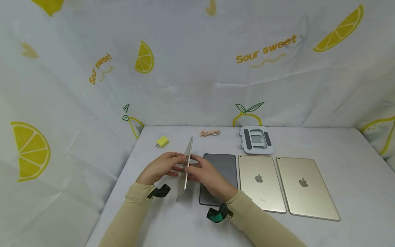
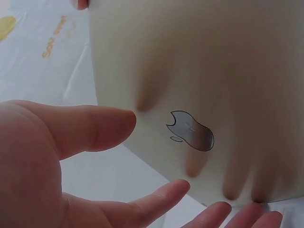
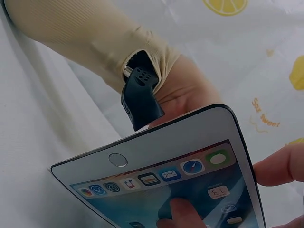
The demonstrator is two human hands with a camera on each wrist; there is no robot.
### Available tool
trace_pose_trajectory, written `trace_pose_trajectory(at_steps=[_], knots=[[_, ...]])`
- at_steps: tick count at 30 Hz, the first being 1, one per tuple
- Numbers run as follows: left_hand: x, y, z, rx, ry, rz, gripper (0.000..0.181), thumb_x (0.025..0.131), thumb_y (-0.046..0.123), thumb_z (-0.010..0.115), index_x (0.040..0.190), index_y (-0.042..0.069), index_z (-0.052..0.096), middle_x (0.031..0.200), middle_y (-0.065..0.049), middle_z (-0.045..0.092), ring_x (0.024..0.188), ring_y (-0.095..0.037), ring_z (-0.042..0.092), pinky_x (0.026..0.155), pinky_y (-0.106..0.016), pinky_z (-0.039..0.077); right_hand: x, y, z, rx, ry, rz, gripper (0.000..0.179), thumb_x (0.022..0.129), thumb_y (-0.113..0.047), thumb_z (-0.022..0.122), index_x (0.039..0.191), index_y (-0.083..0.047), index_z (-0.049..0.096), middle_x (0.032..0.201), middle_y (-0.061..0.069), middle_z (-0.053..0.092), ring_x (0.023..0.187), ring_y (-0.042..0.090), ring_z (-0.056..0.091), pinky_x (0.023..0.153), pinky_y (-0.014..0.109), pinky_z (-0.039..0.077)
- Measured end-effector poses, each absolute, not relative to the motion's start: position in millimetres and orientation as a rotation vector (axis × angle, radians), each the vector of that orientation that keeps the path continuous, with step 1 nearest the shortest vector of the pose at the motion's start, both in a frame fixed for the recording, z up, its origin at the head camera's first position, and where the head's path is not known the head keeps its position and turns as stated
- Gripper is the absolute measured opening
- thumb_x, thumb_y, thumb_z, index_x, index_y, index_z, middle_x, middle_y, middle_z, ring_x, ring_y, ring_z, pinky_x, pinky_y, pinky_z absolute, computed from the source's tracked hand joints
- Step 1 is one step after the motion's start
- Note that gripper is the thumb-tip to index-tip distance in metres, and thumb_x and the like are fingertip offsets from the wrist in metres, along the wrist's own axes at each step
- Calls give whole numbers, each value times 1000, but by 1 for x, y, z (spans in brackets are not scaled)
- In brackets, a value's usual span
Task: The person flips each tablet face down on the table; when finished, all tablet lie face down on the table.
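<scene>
A gold-backed tablet (image 1: 182, 187) stands nearly on edge between both hands above the table's left half. Its lit screen (image 3: 161, 190), with rows of app icons and a round home button (image 3: 118, 160), faces right. The shiny back (image 2: 142, 38) faces the left hand and mirrors its fingers. My right hand (image 1: 211, 176) grips the tablet by its edge, thumb on the near side. My left hand (image 1: 163, 167) is spread close beside the back, fingers extended; whether its fingertips touch is hard to tell.
A dark grey tablet (image 1: 226, 168) and two gold tablets (image 1: 259, 195) (image 1: 303, 199) lie face down to the right. Behind them sit a grey folding stand (image 1: 248, 139), a coiled pink cable (image 1: 210, 133) and a yellow charger plug (image 1: 162, 141). White lemon-print cloth walls surround the table.
</scene>
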State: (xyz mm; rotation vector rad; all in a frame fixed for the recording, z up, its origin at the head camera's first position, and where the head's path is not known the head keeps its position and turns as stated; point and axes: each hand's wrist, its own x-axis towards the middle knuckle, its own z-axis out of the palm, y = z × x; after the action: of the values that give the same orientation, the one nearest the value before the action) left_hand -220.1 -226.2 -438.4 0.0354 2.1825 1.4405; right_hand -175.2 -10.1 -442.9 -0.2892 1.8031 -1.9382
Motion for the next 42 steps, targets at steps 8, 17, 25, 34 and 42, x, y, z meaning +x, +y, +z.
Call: trace_pose_trajectory(at_steps=[8, 17, 25, 34, 42], knots=[[-222, -230, -442, -3, 2207, 1435, 54, 108, 41, 61, 148, 4, 61, 147, -19, 66, 126, -36, 71, 99, -49, 63, -176, -9, -441, -316, 1800, -1933, 71, 104, -18, 60, 167, -1, 32, 155, 33, 55, 140, 49, 60, 109, 49, 59], [-222, -232, -449, -89, 2219, 1439, 56, 106, 42, 64, 148, 5, 61, 146, -18, 65, 123, -35, 70, 94, -47, 65, -175, -1, -441, -312, 1812, -1920, 69, 103, -12, 60, 165, 3, 34, 153, 35, 55, 140, 50, 59, 108, 50, 60], [-223, -232, -450, -78, 2222, 1435, 51, 107, 42, 64, 145, 8, 64, 143, -16, 68, 125, -34, 69, 95, -48, 65, -174, 13, -444, -307, 1919, -1860, 64, 102, -6, 63, 162, 3, 41, 138, 30, 61, 125, 39, 69, 105, 49, 61], [-225, -235, -446, -135, 2277, 1400, 47, 107, 38, 62, 144, 8, 66, 139, -18, 67, 121, -34, 68, 97, -50, 64, -173, 15, -450, -282, 2098, -1750, 50, 98, -2, 70, 146, 6, 58, 101, 10, 61, 93, 15, 67, 90, 42, 62], [-222, -237, -443, -139, 2309, 1370, 49, 107, 39, 62, 144, 7, 64, 135, -18, 66, 117, -33, 66, 95, -50, 63, -173, 15, -455, -242, 2115, -1782, 55, 95, 3, 72, 149, 6, 59, 100, 10, 62, 88, 13, 65, 85, 39, 61]])
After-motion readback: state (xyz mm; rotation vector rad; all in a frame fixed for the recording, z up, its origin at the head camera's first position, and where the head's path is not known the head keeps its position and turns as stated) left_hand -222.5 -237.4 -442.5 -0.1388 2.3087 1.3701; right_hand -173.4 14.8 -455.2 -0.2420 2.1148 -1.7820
